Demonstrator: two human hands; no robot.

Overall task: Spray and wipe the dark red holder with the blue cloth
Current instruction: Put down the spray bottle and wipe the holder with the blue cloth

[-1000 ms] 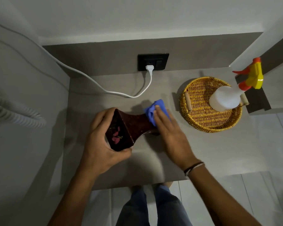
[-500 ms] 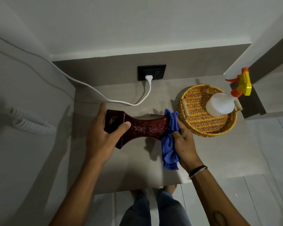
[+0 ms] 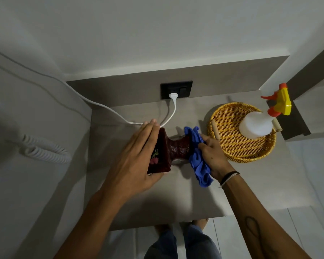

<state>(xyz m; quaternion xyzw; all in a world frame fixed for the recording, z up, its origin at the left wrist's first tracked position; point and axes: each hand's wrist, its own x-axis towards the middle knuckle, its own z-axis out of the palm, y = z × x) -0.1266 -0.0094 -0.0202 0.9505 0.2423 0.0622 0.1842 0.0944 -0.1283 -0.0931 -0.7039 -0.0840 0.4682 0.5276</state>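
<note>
The dark red holder [image 3: 174,148] lies on its side on the grey counter [image 3: 176,193], its wide square end toward the left. My left hand [image 3: 137,161] grips that square end, fingers stretched flat over its far side and thumb under the near edge. My right hand [image 3: 211,156] presses the bunched blue cloth [image 3: 198,157] against the holder's right end, which the cloth hides. The spray bottle [image 3: 258,124], white with a yellow and orange trigger head, stands in the wicker basket [image 3: 232,146] at the right.
A white plug and cable [image 3: 173,109] run from the black wall socket [image 3: 176,89] across the counter's back, right behind my left fingertips. A coiled white cord [image 3: 43,148] hangs on the left wall. The counter's front edge is near my legs.
My left hand has shifted from the top of the holder to its square end, turning that end toward me. The right hand and cloth stayed at the right end.
</note>
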